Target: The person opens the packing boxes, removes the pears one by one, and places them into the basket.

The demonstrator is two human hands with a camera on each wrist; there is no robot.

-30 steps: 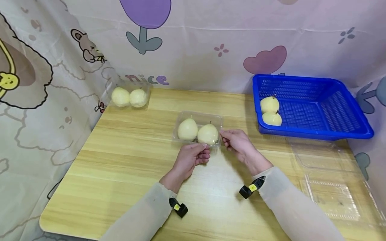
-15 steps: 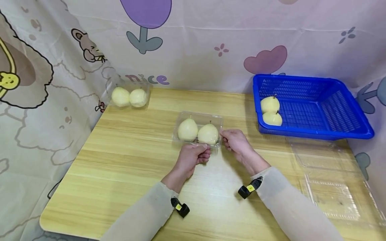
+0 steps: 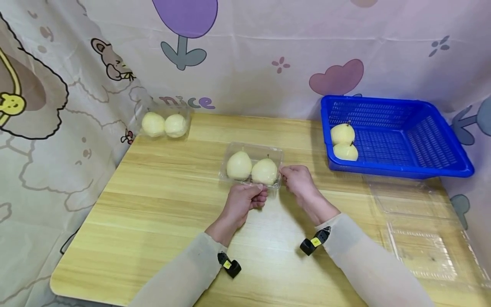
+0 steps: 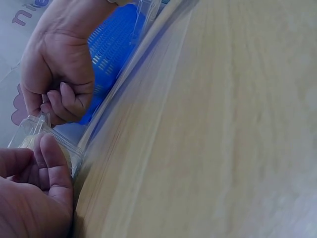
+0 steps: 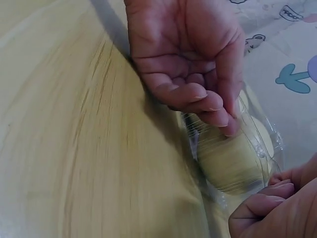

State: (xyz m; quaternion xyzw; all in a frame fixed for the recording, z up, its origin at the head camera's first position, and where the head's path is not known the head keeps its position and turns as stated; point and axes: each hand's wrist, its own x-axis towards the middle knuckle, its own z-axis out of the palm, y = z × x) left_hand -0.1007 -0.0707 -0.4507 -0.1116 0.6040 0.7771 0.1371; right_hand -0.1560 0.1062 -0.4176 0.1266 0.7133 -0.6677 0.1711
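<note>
A clear plastic clamshell container (image 3: pixel 258 150) with two pale yellow pears, the left pear (image 3: pixel 239 166) and the right pear (image 3: pixel 264 172), sits mid-table. Its lid lies over the fruit. My left hand (image 3: pixel 242 201) pinches the container's front rim near the right corner, thumb on top. At the right end, my right hand (image 3: pixel 302 182) pinches the edge between thumb and curled forefinger. In the left wrist view, the right hand (image 4: pixel 59 74) grips the clear rim just beyond the left hand (image 4: pixel 37 193). The right wrist view shows a pear (image 5: pixel 230 161) through the plastic between both hands.
A blue basket (image 3: pixel 383 171) with two pears stands at the back right. Another clear container (image 3: pixel 184 111) holding two pears is at the back left. Clear empty packaging (image 3: pixel 423 251) lies along the right side of the wooden table (image 3: pixel 145 221). A printed curtain hangs behind.
My right wrist and forearm have shifted slightly left and inward, with the fingertips staying at the container's right edge. The left hand and the container have hardly moved.
</note>
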